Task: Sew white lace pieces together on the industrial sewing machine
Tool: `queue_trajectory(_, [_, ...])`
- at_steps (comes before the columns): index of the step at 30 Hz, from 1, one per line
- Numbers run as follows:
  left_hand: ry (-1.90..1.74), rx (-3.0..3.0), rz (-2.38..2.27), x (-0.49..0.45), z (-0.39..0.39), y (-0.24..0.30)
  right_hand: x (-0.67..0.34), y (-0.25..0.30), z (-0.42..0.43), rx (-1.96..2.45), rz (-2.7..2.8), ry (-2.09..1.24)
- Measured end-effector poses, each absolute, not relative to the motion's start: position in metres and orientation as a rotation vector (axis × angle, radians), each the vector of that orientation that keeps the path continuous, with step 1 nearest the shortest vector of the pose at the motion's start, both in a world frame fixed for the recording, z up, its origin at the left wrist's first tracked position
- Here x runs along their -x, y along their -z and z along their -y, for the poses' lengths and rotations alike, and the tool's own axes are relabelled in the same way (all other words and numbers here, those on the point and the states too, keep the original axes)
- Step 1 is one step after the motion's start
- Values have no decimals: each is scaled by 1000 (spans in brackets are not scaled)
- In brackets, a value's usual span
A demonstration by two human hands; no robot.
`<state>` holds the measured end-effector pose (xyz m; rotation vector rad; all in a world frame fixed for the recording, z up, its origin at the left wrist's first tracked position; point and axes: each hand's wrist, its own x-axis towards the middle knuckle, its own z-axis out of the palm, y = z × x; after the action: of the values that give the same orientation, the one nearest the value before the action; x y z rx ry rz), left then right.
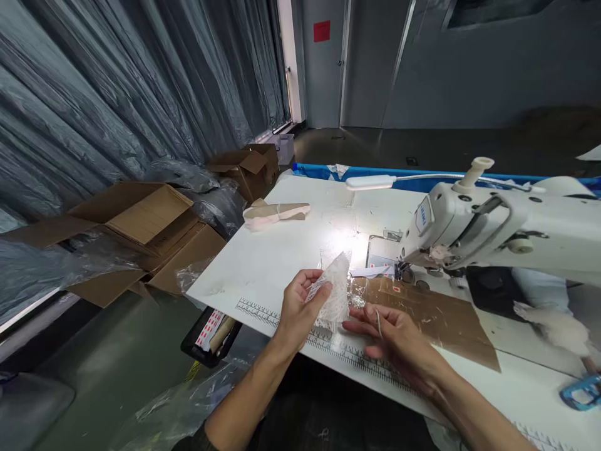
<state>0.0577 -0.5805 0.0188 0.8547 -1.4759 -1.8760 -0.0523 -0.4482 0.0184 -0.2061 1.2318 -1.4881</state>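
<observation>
My left hand (300,304) pinches a piece of white lace fabric (337,285) between thumb and fingers, holding it up over the front of the sewing table (282,250). Close to the fabric's lower right edge is my right hand (387,329), its thumb and forefinger drawn together. A thin, pale, curved thing (378,322) shows at that thumb; its kind I cannot make out. Just beyond the hands stands a white sewing machine (469,225), with a white strip (373,271) lying at its needle area. A brown sheet (427,313) covers part of the table beside my right hand.
A tied bundle of pale strips (277,214) lies at the table's far left. A lamp (370,182) reaches over the back. Blue-handled scissors (580,394) rest at the right. A black bin (209,338) is below the left edge, near open cardboard boxes (145,219).
</observation>
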Motion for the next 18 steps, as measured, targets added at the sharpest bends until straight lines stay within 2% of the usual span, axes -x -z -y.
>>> queue_trajectory(3, [1755,-815,1626,-54,571,-18,42,-21,470,250,-1101,1498])
queue_trajectory(7, [1336,-760,1982,-55,564,-18,31,-26,494,221,-1003,1678])
queue_trajectory(10, [1251,-701,1963,-64,571,-22,29,-31,502,181,-939,1785])
queue_trajectory(13, [1571,-782,1649,-71,581,-25,29,-35,500,86,-852,1807])
queue_trajectory(18, [2639,-722,1082,-67,587,-18,31,-37,492,42,-600,1633])
